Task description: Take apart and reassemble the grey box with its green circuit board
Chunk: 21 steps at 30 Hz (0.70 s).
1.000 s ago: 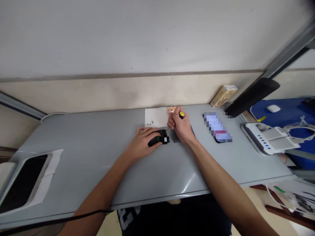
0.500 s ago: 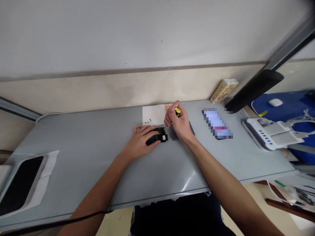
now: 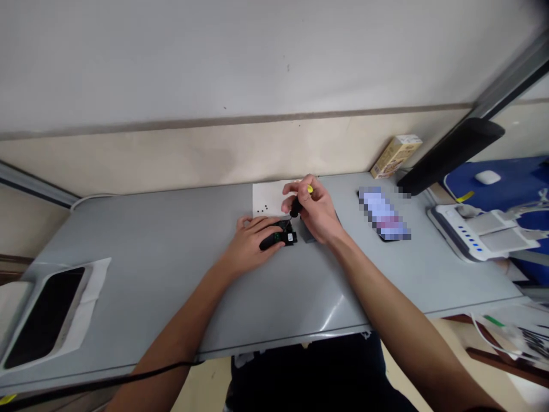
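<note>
My left hand (image 3: 253, 243) lies over a small black device (image 3: 288, 238) with a rounded end, gripping it against the table. Green circuit parts and a white label show on the device; my fingers cover much of it. In my right hand (image 3: 318, 212) is a screwdriver (image 3: 295, 206) with a black handle and yellow end cap, held tilted, its index and other fingers partly lifted off the handle. The thin shaft points down into the device. Just behind, several tiny dark screws (image 3: 262, 209) rest on a white sheet of paper (image 3: 259, 193). A dark grey flat piece (image 3: 307, 233) sits partly under my right hand.
To the right lie a phone (image 3: 384, 214) and a white power strip (image 3: 476, 234) with plugs. A carton (image 3: 395, 155) stands by the wall near a black cylindrical object (image 3: 450, 155). At far left, a dark-screened device (image 3: 47, 317) rests on white paper.
My right hand's fingers have loosened and spread around the screwdriver, baring more of its black handle. My left hand stays on the device. The whole view has shifted slightly.
</note>
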Tool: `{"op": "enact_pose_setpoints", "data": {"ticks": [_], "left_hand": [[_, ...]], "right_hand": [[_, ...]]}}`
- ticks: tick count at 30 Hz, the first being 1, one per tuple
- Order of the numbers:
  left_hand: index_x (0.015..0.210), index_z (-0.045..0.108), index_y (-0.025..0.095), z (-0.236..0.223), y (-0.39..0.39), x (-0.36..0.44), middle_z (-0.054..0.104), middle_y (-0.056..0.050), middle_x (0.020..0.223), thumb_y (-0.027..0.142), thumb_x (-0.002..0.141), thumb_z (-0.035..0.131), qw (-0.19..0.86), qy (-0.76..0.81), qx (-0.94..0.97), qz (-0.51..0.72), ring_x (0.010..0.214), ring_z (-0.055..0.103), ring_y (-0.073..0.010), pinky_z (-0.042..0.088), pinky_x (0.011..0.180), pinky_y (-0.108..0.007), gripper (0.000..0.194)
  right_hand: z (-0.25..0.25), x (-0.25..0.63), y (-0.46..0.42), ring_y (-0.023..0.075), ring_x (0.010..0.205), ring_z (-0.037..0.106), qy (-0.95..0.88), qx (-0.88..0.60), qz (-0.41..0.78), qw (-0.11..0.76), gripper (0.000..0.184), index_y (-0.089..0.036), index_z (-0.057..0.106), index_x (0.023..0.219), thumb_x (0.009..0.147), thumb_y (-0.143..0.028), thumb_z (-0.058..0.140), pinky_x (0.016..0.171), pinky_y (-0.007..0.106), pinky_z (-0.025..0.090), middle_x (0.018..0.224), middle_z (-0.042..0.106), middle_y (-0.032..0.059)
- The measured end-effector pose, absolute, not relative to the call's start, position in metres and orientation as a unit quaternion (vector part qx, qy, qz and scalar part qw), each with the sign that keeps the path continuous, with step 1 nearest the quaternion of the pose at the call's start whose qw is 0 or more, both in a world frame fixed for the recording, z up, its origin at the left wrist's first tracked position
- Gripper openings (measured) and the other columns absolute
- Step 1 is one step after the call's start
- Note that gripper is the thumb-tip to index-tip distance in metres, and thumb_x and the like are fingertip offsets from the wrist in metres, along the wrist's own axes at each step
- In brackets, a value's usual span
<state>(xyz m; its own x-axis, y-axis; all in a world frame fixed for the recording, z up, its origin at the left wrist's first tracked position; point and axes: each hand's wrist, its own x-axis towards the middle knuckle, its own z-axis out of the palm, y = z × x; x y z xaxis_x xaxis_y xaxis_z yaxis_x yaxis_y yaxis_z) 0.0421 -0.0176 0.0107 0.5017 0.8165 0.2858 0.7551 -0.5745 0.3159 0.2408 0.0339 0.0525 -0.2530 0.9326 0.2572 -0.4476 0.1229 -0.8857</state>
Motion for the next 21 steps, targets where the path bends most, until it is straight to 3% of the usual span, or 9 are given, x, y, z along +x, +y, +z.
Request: {"op": "enact_pose_setpoints", "data": {"ticks": [3, 5, 9, 13, 15, 17, 21], "left_hand": [[0.117, 0.07, 0.029, 0.012, -0.018, 0.042, 0.065, -0.006, 0.142, 0.042, 0.101, 0.058, 0.075, 0.451, 0.865, 0.208, 0.128, 0.06, -0.0271, 0.032, 0.111, -0.051, 0.024], [0.116, 0.069, 0.029, 0.013, -0.018, 0.042, 0.065, -0.006, 0.141, 0.041, 0.101, 0.058, 0.076, 0.45, 0.865, 0.208, 0.127, 0.06, -0.0268, 0.032, 0.111, -0.051, 0.023], [0.116, 0.068, 0.028, 0.013, -0.018, 0.042, 0.064, -0.006, 0.143, 0.041, 0.099, 0.061, 0.082, 0.457, 0.86, 0.21, 0.127, 0.061, -0.0269, 0.033, 0.111, -0.051, 0.023], [0.115, 0.069, 0.027, 0.011, -0.018, 0.043, 0.065, -0.007, 0.141, 0.041, 0.099, 0.059, 0.083, 0.461, 0.858, 0.211, 0.127, 0.06, -0.0278, 0.033, 0.111, -0.051, 0.022], [0.115, 0.069, 0.027, 0.011, -0.018, 0.043, 0.066, -0.007, 0.14, 0.04, 0.099, 0.059, 0.081, 0.46, 0.859, 0.209, 0.128, 0.059, -0.0281, 0.033, 0.111, -0.051, 0.022], [0.115, 0.069, 0.028, 0.011, -0.018, 0.043, 0.065, -0.006, 0.141, 0.04, 0.099, 0.059, 0.078, 0.459, 0.861, 0.207, 0.128, 0.059, -0.0283, 0.033, 0.111, -0.051, 0.022], [0.117, 0.068, 0.029, 0.012, -0.018, 0.044, 0.064, -0.005, 0.143, 0.04, 0.1, 0.058, 0.075, 0.455, 0.864, 0.2, 0.128, 0.06, -0.028, 0.031, 0.111, -0.052, 0.023]], "right_hand": [[0.05, 0.238, 0.036, 0.0099, 0.05, 0.04, -0.487, -0.265, 0.596, 0.581, 0.049, -0.027, 0.042, 0.082, 0.084, -0.066, 0.07, 0.051, 0.026, 0.037, 0.061, 0.043, -0.0082], [0.051, 0.237, 0.037, 0.0108, 0.049, 0.034, -0.476, -0.269, 0.601, 0.583, 0.048, -0.027, 0.046, 0.084, 0.086, -0.072, 0.062, 0.05, 0.027, 0.035, 0.059, 0.037, -0.0081], [0.058, 0.241, 0.038, 0.0139, 0.06, 0.046, -0.471, -0.24, 0.64, 0.557, 0.05, -0.025, 0.058, 0.09, 0.092, -0.075, 0.05, 0.058, 0.031, 0.045, 0.07, 0.047, -0.0012], [0.058, 0.244, 0.035, 0.016, 0.078, 0.06, -0.504, -0.233, 0.634, 0.538, 0.045, -0.024, 0.059, 0.085, 0.088, -0.069, 0.063, 0.07, 0.032, 0.051, 0.088, 0.056, 0.0021], [0.055, 0.243, 0.033, 0.0148, 0.079, 0.062, -0.517, -0.234, 0.623, 0.538, 0.045, -0.024, 0.056, 0.085, 0.085, -0.067, 0.068, 0.071, 0.031, 0.052, 0.09, 0.058, 0.0011], [0.052, 0.24, 0.033, 0.0127, 0.068, 0.059, -0.521, -0.245, 0.615, 0.539, 0.045, -0.025, 0.05, 0.084, 0.085, -0.066, 0.069, 0.065, 0.03, 0.05, 0.083, 0.058, -0.0014], [0.049, 0.237, 0.036, 0.0103, 0.05, 0.038, -0.49, -0.265, 0.608, 0.565, 0.048, -0.026, 0.046, 0.083, 0.085, -0.071, 0.064, 0.05, 0.026, 0.037, 0.062, 0.039, -0.0073]]}}
